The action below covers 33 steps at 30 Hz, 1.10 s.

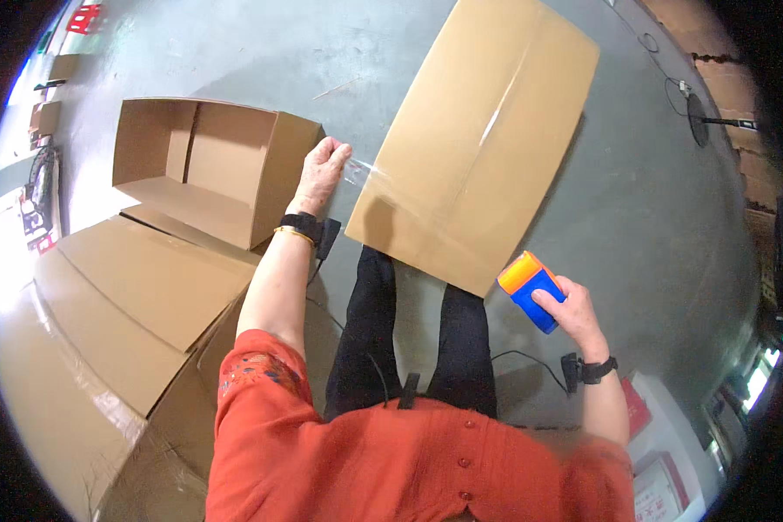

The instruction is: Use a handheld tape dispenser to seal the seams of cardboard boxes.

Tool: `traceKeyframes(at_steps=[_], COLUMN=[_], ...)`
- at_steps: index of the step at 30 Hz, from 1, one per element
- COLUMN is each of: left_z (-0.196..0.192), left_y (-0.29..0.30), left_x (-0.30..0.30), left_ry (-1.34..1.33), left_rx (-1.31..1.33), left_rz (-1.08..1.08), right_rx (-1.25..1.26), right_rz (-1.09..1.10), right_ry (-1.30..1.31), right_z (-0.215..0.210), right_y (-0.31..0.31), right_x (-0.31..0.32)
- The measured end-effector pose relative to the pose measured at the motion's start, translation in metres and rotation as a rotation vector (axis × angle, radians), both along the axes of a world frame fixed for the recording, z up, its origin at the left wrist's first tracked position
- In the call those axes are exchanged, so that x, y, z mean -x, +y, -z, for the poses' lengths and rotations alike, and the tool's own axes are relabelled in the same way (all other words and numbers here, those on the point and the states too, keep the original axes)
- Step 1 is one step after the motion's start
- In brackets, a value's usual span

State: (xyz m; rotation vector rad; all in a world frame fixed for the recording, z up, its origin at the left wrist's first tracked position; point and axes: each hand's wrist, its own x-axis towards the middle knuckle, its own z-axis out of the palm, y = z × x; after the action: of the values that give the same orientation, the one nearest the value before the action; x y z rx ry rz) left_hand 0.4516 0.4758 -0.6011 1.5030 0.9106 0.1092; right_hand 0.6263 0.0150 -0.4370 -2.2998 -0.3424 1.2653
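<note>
In front of my legs a large cardboard box [457, 130] stands on the floor with its top flaps closed along a lengthwise seam. My left hand [324, 165] is closed in a pinch beside the box's near left corner. Its fingers hold the end of clear packing tape [358, 168], which runs toward the box top; farther right it is too faint to follow surely. My right hand [574, 311] grips a blue and orange tape dispenser [533, 291] just off the near right corner, thumb on its blue side.
An open cardboard box [222, 165] lies on its side at the left. Nearer me, more cardboard [139, 287] with shiny tape reaches along the left side. A white container [670, 435] sits by my right elbow. A fan-like round black object [698, 120] stands at the far right with cables nearby.
</note>
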Motion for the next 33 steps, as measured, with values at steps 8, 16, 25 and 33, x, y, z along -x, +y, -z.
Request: traceKeyframes(at_steps=[8,16,25,33], left_z=[0.097,0.151,0.183,0.196], left_y=[0.015,0.016,0.041,0.035], left_x=[-0.016,-0.032,-0.038,-0.044], left_ry=[0.055,0.060,0.116,0.119], left_rx=[0.083,0.082,0.102,0.074], left_rz=[-0.055,-0.092,-0.062,-0.049], right_rx=[0.135,0.065,0.064,0.098], right_rz=[-0.102,-0.071,-0.080,-0.098], right_ry=[0.005,0.032,0.062,0.046], right_z=[0.096,0.140,0.154,0.164], right_y=[0.029,0.053,0.074,0.063], right_x=[-0.031,-0.071,-0.078,-0.085])
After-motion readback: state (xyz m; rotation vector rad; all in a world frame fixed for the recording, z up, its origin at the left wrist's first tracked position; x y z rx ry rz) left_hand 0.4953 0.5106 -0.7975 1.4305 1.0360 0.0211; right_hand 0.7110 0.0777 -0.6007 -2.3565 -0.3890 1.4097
